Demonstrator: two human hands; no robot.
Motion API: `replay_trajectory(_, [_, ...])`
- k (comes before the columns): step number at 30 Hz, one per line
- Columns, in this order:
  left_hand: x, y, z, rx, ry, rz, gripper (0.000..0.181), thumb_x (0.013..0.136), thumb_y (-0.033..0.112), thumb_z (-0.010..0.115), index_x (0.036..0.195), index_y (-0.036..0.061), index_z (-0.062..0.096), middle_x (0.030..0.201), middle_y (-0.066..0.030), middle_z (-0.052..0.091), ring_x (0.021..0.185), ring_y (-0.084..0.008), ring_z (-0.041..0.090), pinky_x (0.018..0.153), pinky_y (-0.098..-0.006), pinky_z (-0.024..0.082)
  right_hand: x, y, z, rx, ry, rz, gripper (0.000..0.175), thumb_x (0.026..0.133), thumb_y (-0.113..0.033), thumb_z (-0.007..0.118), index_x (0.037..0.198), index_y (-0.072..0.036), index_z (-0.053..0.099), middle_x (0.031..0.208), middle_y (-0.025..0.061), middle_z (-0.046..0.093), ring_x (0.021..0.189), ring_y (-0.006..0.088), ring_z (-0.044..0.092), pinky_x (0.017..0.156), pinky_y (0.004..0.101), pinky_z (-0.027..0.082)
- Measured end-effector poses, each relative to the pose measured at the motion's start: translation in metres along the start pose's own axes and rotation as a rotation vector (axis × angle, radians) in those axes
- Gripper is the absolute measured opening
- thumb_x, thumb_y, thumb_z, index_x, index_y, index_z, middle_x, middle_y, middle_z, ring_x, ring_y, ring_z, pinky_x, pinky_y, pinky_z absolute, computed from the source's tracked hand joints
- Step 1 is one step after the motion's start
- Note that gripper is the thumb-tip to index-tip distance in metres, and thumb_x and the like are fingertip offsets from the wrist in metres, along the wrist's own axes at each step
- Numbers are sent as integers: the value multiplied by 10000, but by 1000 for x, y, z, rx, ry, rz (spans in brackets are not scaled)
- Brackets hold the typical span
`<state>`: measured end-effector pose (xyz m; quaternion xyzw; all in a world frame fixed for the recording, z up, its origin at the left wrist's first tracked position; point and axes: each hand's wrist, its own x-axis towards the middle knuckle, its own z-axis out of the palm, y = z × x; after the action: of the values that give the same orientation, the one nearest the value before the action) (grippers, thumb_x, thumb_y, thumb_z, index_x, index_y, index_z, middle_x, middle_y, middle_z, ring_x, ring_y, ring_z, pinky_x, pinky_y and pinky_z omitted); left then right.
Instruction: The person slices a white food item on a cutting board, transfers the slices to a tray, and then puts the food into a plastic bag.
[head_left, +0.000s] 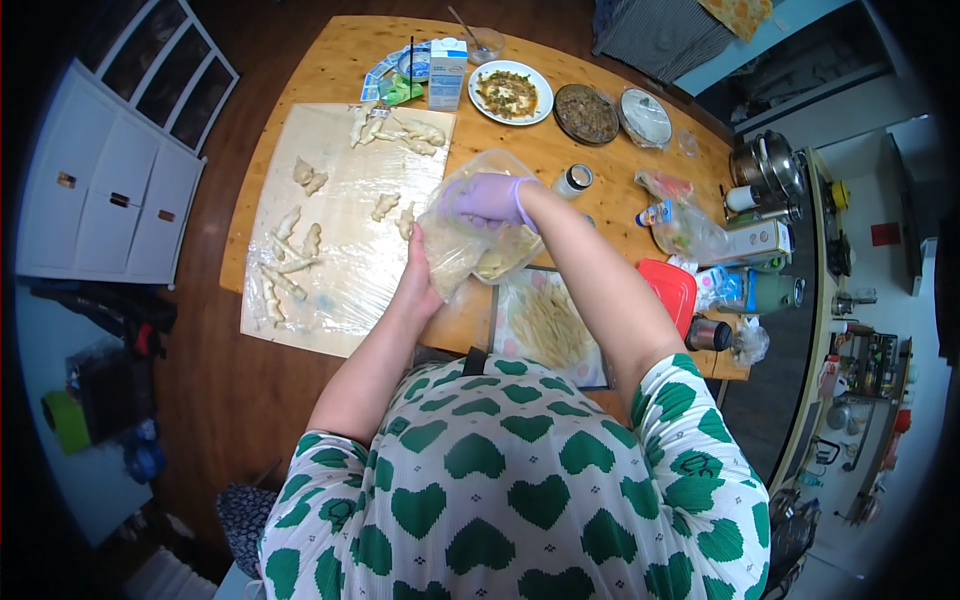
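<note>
My bare left hand (421, 276) grips the side of a clear plastic bag (454, 259) with pale, crumb-like contents. My right hand (487, 201), in a thin purple glove, reaches to the bag's mouth with its fingers curled; the fingertips are partly hidden, and whether they hold anything cannot be told. Under and behind the bag stands a clear plastic container (517, 259) with pale slices inside. To the left, several pale, knobbly pieces of root, perhaps ginger (289, 262), lie on a film-covered board (345, 300). Pale strips (551, 322) lie on a patterned tray nearest my body.
At the back stand a milk carton (447, 75), a white plate of food (544, 109), a dark round dish (587, 114) and a covered bowl (645, 116). A lidded jar (573, 181) is beyond my right wrist. A red lid (666, 291), bags and bottles crowd the right side.
</note>
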<state>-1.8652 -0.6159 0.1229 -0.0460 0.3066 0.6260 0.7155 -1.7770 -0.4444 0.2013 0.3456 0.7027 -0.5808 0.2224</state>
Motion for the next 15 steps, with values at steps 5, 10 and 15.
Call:
replay_trajectory(5, [1,2,-8,24,45,-17,741,1020,613,208,1503,59,303,1484,-161,430,1363,-301,441,1147,-434,365,-25,1,-9,176,-87,-58,183,939,-339,559,879,-172,599,742,-88,464,572,24,354,474,205,278])
replay_trajectory(10, [0,6,-23,47,117,-2,726,1021,609,234,1484,61,344,1464,-153,457,1339,-292,465,1128,-423,389,-29,25,-36,288,-94,-80,272,934,-439,542,929,-176,613,698,-87,417,604,57,366,529,238,329])
replay_trajectory(15, [-2,13,-44,4,143,63,715,1019,609,258,1476,69,363,1442,-138,486,1306,-289,498,1100,-415,419,-13,58,-35,44,42,17,301,936,-436,538,955,-149,626,740,-55,505,611,77,436,541,252,380])
